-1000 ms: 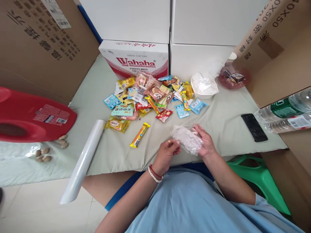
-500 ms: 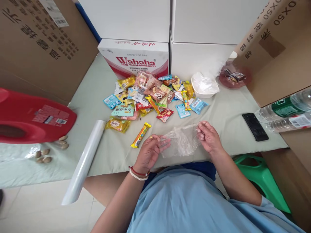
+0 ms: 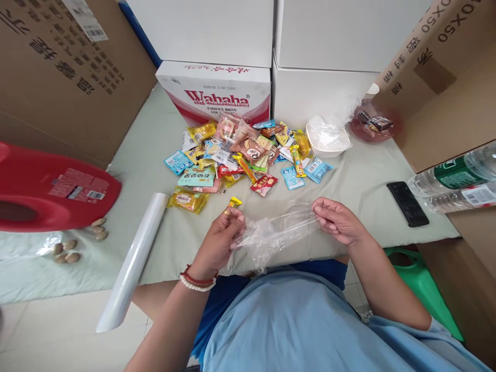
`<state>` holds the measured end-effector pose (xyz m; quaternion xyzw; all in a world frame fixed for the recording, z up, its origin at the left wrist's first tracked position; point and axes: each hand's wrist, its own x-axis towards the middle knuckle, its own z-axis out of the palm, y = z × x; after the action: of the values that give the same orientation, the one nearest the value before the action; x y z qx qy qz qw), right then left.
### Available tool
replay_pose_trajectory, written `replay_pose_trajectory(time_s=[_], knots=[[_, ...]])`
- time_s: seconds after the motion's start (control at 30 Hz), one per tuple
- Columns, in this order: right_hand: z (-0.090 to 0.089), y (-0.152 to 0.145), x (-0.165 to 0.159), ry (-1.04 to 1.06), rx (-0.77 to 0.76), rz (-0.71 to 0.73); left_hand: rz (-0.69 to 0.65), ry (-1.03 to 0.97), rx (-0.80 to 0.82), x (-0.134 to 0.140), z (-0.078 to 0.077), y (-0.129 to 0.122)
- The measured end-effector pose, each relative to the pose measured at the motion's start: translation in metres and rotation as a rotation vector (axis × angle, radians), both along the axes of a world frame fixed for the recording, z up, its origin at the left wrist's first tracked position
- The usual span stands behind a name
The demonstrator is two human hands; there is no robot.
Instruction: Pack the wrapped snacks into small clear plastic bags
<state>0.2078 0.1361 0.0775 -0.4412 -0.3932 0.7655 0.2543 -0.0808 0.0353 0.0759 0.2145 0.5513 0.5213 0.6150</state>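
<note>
A clear plastic bag (image 3: 273, 236) is stretched between my two hands above the front of the table. My left hand (image 3: 222, 235) pinches its left side, fingers closed. At the bag's right upper edge, my right hand (image 3: 339, 221) grips the film between thumb and fingers. Just behind my left hand lies a yellow snack stick (image 3: 234, 202), mostly hidden by that hand. Farther back is a loose pile of wrapped snacks (image 3: 248, 150), with a yellow-wrapped snack (image 3: 188, 200) at its near left.
A plastic roll (image 3: 134, 263) overhangs the front edge at left, near a red jug (image 3: 54, 186) and several nuts (image 3: 65, 250). A white bowl (image 3: 329, 147) holds clear plastic. Right are a phone (image 3: 408, 203) and bottles (image 3: 453, 175). Boxes (image 3: 217, 93) line the back.
My left hand has moved left and closed on the bag's side, where its fingers were spread before. The bag is pulled wider, and the hand now covers most of the yellow snack stick.
</note>
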Motion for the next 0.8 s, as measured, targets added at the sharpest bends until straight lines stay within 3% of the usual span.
replay_pose_trajectory(time_s=[0.1,0.2,0.27,0.33,0.4,0.53,0.8], knots=[[-0.003,0.002,-0.004,-0.114,0.248,-0.167,0.041,-0.044,-0.011,0.002,0.001,0.005],[-0.004,-0.014,-0.015,-0.355,0.756,-0.375,0.185,-0.045,-0.017,0.014,-0.011,0.011],[-0.006,-0.031,-0.024,-0.392,1.011,-0.215,0.257,-0.045,-0.022,0.021,-0.02,0.014],[-0.014,-0.044,-0.035,-0.361,1.146,0.112,0.303,-0.049,-0.024,0.026,-0.027,0.015],[-0.026,-0.051,-0.045,-0.392,1.22,0.332,0.328,-0.045,-0.022,0.026,-0.031,0.016],[-0.043,-0.047,-0.049,-0.48,1.286,0.301,0.331,0.052,-0.011,0.013,-0.033,0.017],[-0.011,-0.027,-0.003,-0.266,1.172,0.287,0.127,0.109,-0.012,-0.013,-0.029,0.021]])
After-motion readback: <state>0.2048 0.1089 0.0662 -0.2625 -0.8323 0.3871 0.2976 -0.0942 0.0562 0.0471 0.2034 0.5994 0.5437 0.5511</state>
